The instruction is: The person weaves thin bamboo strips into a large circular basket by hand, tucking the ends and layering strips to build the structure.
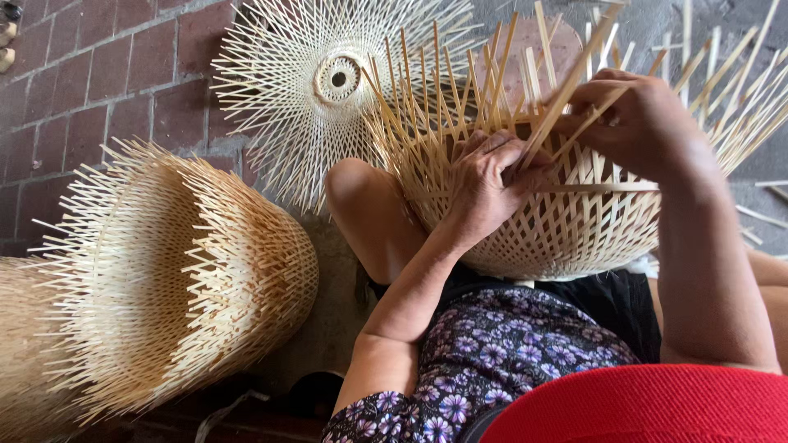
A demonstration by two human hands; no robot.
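A half-woven bamboo basket [542,238] rests on my lap, its loose strips fanning upward. My left hand [484,184] presses against the woven wall near the rim, fingers spread over the strips. My right hand [636,119] is closed on a few upright bamboo strips [574,82] at the basket's rim, just right of the left hand. The two hands are almost touching. My bare knee [361,205] shows left of the basket.
A stack of finished-looking bamboo baskets [164,271] with spiky rims lies at left on the red brick floor [98,82]. A flat woven bamboo disc [328,82] with a centre hole lies behind the knee. Loose strips [759,217] lie at right.
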